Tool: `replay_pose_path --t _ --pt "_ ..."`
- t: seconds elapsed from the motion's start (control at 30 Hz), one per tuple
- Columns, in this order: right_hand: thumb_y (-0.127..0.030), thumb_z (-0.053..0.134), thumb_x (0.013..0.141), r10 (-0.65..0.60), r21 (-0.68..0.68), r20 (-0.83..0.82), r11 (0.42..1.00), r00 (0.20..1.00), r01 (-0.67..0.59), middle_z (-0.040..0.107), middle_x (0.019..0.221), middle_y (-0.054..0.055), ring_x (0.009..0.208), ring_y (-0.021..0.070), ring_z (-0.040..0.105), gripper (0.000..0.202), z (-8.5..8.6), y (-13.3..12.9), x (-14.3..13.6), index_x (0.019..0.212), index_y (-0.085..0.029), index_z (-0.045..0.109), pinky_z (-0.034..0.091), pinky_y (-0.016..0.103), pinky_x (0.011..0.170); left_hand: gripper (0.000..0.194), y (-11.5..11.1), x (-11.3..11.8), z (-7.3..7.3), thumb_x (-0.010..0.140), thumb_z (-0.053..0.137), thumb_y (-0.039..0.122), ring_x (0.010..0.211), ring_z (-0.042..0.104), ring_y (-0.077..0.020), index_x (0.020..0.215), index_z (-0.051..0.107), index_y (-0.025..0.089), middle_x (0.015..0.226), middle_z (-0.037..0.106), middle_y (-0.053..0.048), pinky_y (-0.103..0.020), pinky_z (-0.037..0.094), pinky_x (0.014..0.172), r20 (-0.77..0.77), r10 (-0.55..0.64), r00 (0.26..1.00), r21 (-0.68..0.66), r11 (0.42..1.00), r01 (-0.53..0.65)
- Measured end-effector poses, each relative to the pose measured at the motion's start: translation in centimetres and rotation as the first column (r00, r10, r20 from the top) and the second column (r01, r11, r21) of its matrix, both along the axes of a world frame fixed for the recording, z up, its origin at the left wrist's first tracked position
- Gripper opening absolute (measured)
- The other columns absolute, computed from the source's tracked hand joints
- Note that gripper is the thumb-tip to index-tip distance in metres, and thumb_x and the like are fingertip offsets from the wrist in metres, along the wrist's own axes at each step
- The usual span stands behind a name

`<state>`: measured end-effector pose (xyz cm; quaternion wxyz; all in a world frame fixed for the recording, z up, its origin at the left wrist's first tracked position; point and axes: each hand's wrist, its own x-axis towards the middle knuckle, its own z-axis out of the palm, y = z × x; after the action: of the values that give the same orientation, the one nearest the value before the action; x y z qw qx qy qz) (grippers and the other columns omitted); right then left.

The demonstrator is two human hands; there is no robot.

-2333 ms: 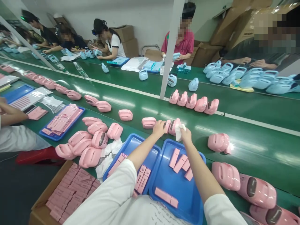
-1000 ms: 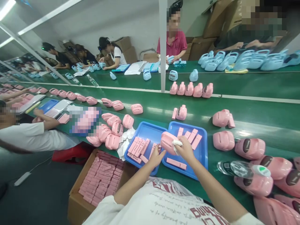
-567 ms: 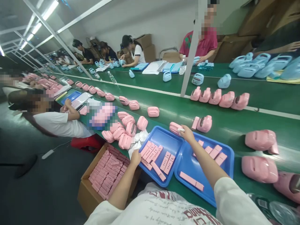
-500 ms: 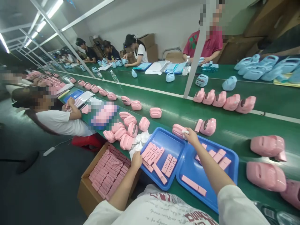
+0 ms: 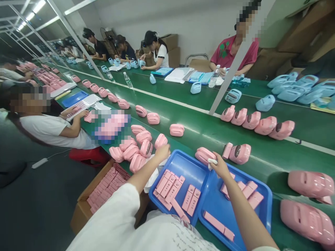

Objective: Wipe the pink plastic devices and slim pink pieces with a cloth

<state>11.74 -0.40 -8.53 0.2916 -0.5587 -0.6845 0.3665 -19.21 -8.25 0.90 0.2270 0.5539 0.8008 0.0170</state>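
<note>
Half a second ago the left hand was at the near left edge of the left blue tray; now it has gone forward, past the crumpled white tissues, to the pink casing at the right end of the pile. The right hand has hardly shifted against the trays, and the held-up spot is the same: a pink casing with a slot stands just beyond the trays' far rims, near where they meet. A second ago that casing was in the air over the trays.

The left forearm stretches forward along the left tray's outer side, back of the hand upward; its fingertips are hidden and slightly blurred, so I cannot tell whether they touch the casing. The right forearm slants over the right blue tray, thumb and fingers pinching a white wipe against the slotted casing's right end (whether they also grip the casing is unclear).
</note>
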Motion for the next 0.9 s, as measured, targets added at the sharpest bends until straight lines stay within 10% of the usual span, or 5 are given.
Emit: replay_pose_path --t 0.13,0.27,0.57,0.9 --pt "-0.042 0.055 0.061 -0.045 0.078 0.007 0.996 0.999 0.044 0.051 0.127 0.015 0.121 0.0304 0.046 0.066 0.2 -1.2 0.0 0.121 -0.015 0.051 0.036 0.048 0.102 0.038 10.3 0.5 1.3 0.092 0.046 0.027 0.118 0.051 -0.0238 0.129 0.048 0.018 0.134 0.047 -0.015 -0.042 0.044 0.097 -0.050 -0.001 0.999 0.132 0.991 0.008" --pt "-0.049 0.053 0.065 -0.144 0.105 -0.024 0.984 0.989 0.146 0.054 0.120 0.015 0.114 0.0305 0.050 0.060 0.5 -3.2 0.9 0.116 -0.017 0.055 0.038 0.049 0.099 0.038 14.3 0.1 0.7 0.089 0.054 0.035 0.104 0.057 -0.0207 0.122 0.052 0.016 0.122 0.055 -0.010 -0.043 0.050 0.087 -0.056 0.008 0.998 0.100 0.995 -0.002" --pt "-0.056 0.059 0.063 -0.334 -0.210 -0.108 0.928 0.936 0.307 0.066 0.103 0.011 0.084 0.0264 0.062 0.058 1.4 -9.2 4.3 0.108 -0.021 0.062 0.051 0.039 0.070 0.031 7.4 0.1 -0.8 0.091 0.047 0.033 0.095 0.062 -0.0225 0.112 0.056 0.012 0.102 0.064 -0.011 -0.038 0.049 0.082 -0.118 0.053 0.992 0.048 0.998 -0.048" --pt "-0.050 0.065 0.058 -0.359 -0.284 -0.200 0.912 0.912 0.296 0.069 0.098 0.009 0.080 0.0230 0.064 0.049 3.3 -9.4 3.8 0.095 -0.018 0.067 0.051 0.030 0.058 0.043 1.9 -1.1 -0.2 0.090 0.040 0.050 0.091 0.063 -0.0226 0.105 0.059 0.014 0.098 0.067 -0.012 -0.030 0.045 0.074 -0.081 0.076 0.994 0.067 0.995 -0.071"
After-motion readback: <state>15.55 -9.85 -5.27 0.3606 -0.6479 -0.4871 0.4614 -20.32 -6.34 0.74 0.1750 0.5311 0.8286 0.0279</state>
